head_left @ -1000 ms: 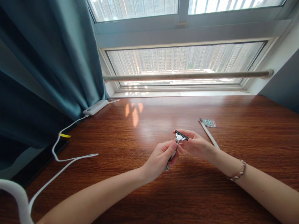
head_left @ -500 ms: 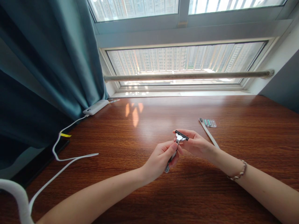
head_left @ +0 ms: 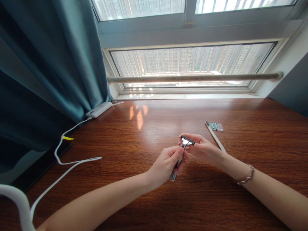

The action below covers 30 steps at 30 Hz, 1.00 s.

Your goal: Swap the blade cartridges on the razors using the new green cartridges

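Above the wooden table (head_left: 134,199), a razor (head_left: 184,141) with a silver neck and a dark head is held up, its handle slanting down to the left. My left hand (head_left: 166,162) is closed around the handle, thumb on top near the neck. At the razor's head, my right hand (head_left: 203,147) curls its fingers behind and beside it, gripping the head's edge. The fingertips behind the head are partly hidden. Beyond my right wrist lie a toothbrush-like white stick (head_left: 215,136) with a dark end and a clear pack of blade cartridges (head_left: 217,126).
A white power bank (head_left: 99,110) with a white cable (head_left: 57,150) rests at the table's back left by the blue curtain (head_left: 72,57). A thick white tube (head_left: 18,202) rises at the lower left. A rail (head_left: 192,78) crosses the window behind the table.
The razor is tilted very slightly differently and its lower handle end sits a little lower. Both hands keep nearly the same place and grip.
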Each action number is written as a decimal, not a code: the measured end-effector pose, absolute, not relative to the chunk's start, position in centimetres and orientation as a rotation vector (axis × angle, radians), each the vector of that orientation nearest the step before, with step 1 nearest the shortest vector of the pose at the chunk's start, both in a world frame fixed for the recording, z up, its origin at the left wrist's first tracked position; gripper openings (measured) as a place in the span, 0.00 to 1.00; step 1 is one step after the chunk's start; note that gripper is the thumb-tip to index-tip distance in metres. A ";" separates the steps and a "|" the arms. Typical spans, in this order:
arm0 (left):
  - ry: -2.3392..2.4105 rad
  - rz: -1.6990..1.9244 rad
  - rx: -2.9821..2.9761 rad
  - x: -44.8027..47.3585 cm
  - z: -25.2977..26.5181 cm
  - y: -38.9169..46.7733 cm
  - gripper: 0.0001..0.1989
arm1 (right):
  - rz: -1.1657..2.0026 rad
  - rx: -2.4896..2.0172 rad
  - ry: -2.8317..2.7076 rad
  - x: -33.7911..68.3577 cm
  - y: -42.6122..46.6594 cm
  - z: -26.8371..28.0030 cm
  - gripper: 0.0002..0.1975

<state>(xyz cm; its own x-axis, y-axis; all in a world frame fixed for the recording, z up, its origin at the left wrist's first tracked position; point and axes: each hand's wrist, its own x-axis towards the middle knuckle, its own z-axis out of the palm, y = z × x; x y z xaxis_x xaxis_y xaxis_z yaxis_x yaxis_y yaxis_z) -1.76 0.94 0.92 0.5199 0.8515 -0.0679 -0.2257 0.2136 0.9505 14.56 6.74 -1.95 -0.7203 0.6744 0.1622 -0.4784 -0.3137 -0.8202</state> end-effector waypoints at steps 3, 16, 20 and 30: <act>0.674 0.829 1.082 -1.8 1.0 1.0 0.17 | 2.070 -0.292 -1.190 14.5 6.6 -1.9 0.17; 0.638 0.787 1.045 -2.0 1.1 0.9 0.18 | 1.870 -0.479 -1.506 15.7 7.3 -1.3 0.24; 0.637 0.786 0.996 -1.9 1.2 0.8 0.17 | 1.801 -0.549 -1.589 16.0 7.5 -0.9 0.22; 0.645 0.865 0.988 -1.9 0.7 1.1 0.16 | 1.817 -0.538 -1.348 15.0 6.7 -0.5 0.18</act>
